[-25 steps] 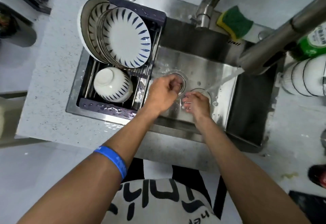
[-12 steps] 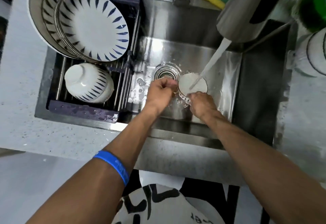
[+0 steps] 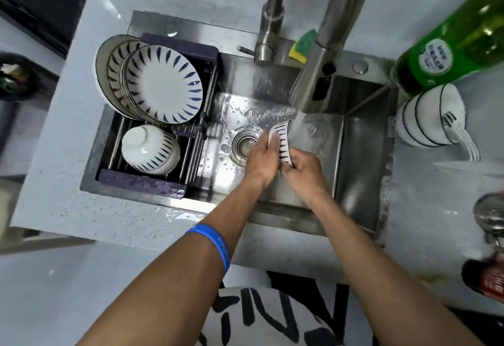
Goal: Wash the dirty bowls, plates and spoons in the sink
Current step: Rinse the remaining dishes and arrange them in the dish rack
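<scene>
A small white bowl with blue stripes (image 3: 283,141) is tilted on its side over the steel sink (image 3: 357,154), under water running from the tap (image 3: 319,67). My left hand (image 3: 259,160) grips its left rim and my right hand (image 3: 305,171) holds its lower edge. In the dark drying rack (image 3: 141,182) on the left stand several striped plates (image 3: 163,86) and an upturned bowl (image 3: 150,149). On the counter at right sits a stack of white bowls (image 3: 428,119) with spoons (image 3: 463,138) on it.
A green detergent bottle (image 3: 458,45) leans at the upper right. A yellow-green sponge (image 3: 302,45) lies behind the tap. The drain (image 3: 244,143) sits just left of my hands. A metal object (image 3: 491,217) and a red item (image 3: 488,280) lie at the right edge.
The bowl has turned from facing up under the stream to lying on its side. Both hands have shifted slightly with it, and the view has pulled back.
</scene>
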Tool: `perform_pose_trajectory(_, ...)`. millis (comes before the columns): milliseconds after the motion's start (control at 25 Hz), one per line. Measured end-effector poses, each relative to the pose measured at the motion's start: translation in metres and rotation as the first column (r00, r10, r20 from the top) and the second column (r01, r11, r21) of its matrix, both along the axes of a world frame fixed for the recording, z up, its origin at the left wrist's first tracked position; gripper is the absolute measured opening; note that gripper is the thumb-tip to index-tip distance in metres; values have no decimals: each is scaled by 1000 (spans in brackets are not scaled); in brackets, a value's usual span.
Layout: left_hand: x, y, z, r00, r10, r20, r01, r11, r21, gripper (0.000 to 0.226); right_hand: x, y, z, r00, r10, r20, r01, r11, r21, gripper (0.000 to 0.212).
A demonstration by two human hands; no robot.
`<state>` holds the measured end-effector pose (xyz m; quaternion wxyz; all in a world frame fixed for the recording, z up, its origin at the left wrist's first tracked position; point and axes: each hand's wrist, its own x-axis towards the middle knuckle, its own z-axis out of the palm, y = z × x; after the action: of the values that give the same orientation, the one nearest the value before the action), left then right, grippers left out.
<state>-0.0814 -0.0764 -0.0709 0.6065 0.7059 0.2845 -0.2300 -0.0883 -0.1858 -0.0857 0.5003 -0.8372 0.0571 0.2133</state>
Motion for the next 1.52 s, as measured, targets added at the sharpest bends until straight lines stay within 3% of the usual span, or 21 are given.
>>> perform_pose_trajectory(80,11,-10,22,990,-90,112,76,990,118,58,-4,-4,14,996,-64,-60,68,995,79,21)
perform_pose_trajectory(160,24,-22,34,946,-268,183,197,922,333,56,-8,-7,25,993,-104,-61,110,990,89,10)
perform_pose_trajectory(240,37,-27,42,878,-450,163,330,816,474,60,-10,-10,36,982,-183,-44,188,974,129,7)
perform_pose_trajectory(280,42,-27,47,870,-466,159,344,806,482,57,-9,-10,41,973,-227,-48,232,955,183,6)
perform_pose_trajectory(320,47,-26,50,908,-387,160,293,860,417,48,-7,-9,48,955,-282,-86,295,919,261,10)
perform_pose_trajectory(400,56,-19,55,994,-73,85,59,987,152,19,0,-5,62,907,-360,-220,422,792,441,20)
perform_pose_trajectory(480,54,-3,58,985,158,76,-157,987,-10,17,6,5,70,874,-346,-339,483,684,546,20)
perform_pose_trajectory(520,52,6,59,976,194,98,-191,981,-42,17,10,11,72,858,-330,-393,508,651,564,20)
perform_pose_trajectory(600,47,26,68,996,35,84,-33,999,-28,19,12,19,71,814,-291,-503,564,602,565,19)
perform_pose_trajectory(680,39,43,74,980,-194,-55,194,981,-8,62,9,22,66,780,-230,-583,592,575,565,24)
perform_pose_trajectory(760,32,55,75,973,-184,-138,185,983,-3,83,1,28,62,787,-149,-598,566,559,605,33)
perform_pose_trajectory(920,16,76,75,999,34,-13,-32,992,119,95,1,44,57,826,-7,-563,453,602,658,31)
perform_pose_trajectory(1000,5,109,79,999,-10,47,-3,958,286,104,6,50,53,816,4,-578,423,677,602,38)
perform_pose_trajectory(1080,-13,155,77,989,-140,42,94,830,550,101,7,56,48,790,-42,-612,436,739,513,45)
perform_pose_trajectory(1160,-34,202,67,989,-148,5,102,704,702,101,3,60,38,763,-105,-638,473,763,440,37)
perform_pose_trajectory(1280,-46,248,41,998,-51,-32,58,686,726,100,-6,65,27,718,-176,-673,516,783,346,26)
perform_pose_trajectory(1400,-38,260,14,986,-112,-124,167,645,746,98,-7,70,22,702,-227,-675,536,792,291,26)
perform_pose_trajectory(1520,-28,263,-5,982,-156,-107,182,627,757,99,-6,71,17,697,-257,-670,551,790,270,21)
